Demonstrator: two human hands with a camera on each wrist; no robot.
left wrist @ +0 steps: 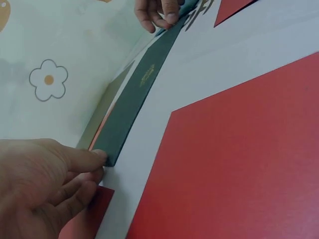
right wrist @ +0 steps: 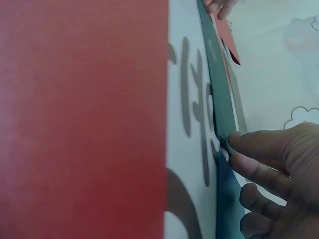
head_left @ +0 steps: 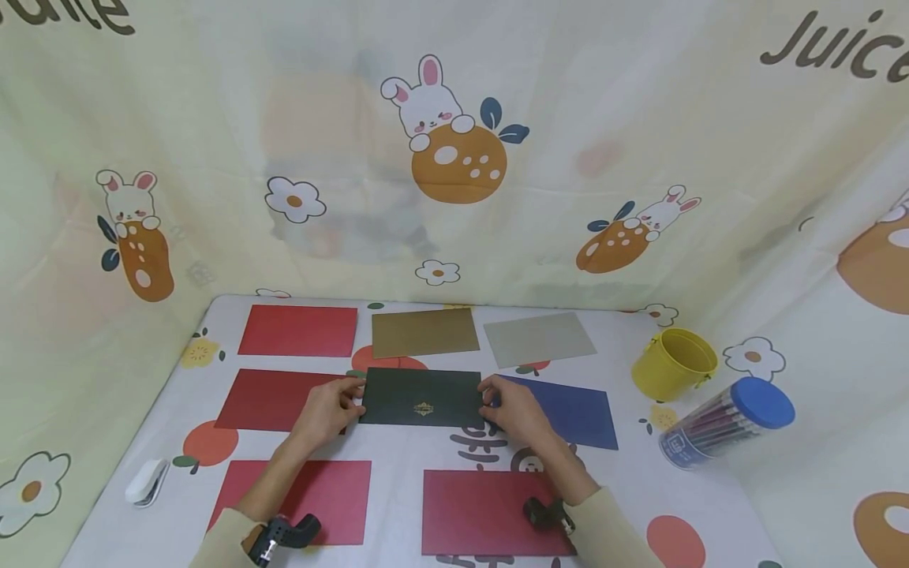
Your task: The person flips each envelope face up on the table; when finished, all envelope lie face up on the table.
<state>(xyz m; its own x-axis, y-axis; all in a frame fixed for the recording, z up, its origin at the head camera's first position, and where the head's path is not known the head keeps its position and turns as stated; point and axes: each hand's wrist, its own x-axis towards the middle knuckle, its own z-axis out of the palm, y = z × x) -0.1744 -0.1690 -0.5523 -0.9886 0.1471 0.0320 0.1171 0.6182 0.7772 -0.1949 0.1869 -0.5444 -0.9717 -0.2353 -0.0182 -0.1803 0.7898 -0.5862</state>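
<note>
A dark green card (head_left: pixel 422 396) with a small gold emblem spans the gap between the two hands in the head view. The left hand (head_left: pixel 328 410) pinches its left end, thumb on top at the corner, as the left wrist view shows. At the opposite end, the right hand (head_left: pixel 517 409) pinches the card between thumb and forefinger. Beside the left hand lies a dark red card (head_left: pixel 266 400). A blue card (head_left: pixel 578 410) lies by the right hand, partly covered by it. In the right wrist view, the green card (right wrist: pixel 219 79) appears nearly edge-on.
Behind lie red (head_left: pixel 298 330), gold-brown (head_left: pixel 424 332) and silver-grey (head_left: pixel 540 340) cards. Two pinkish-red cards (head_left: pixel 330 505) (head_left: pixel 483 513) lie in front, under the forearms. A yellow bucket (head_left: pixel 663 371) and a blue-lidded jar of pens (head_left: pixel 717 426) are right; a white stapler (head_left: pixel 147 481) is left.
</note>
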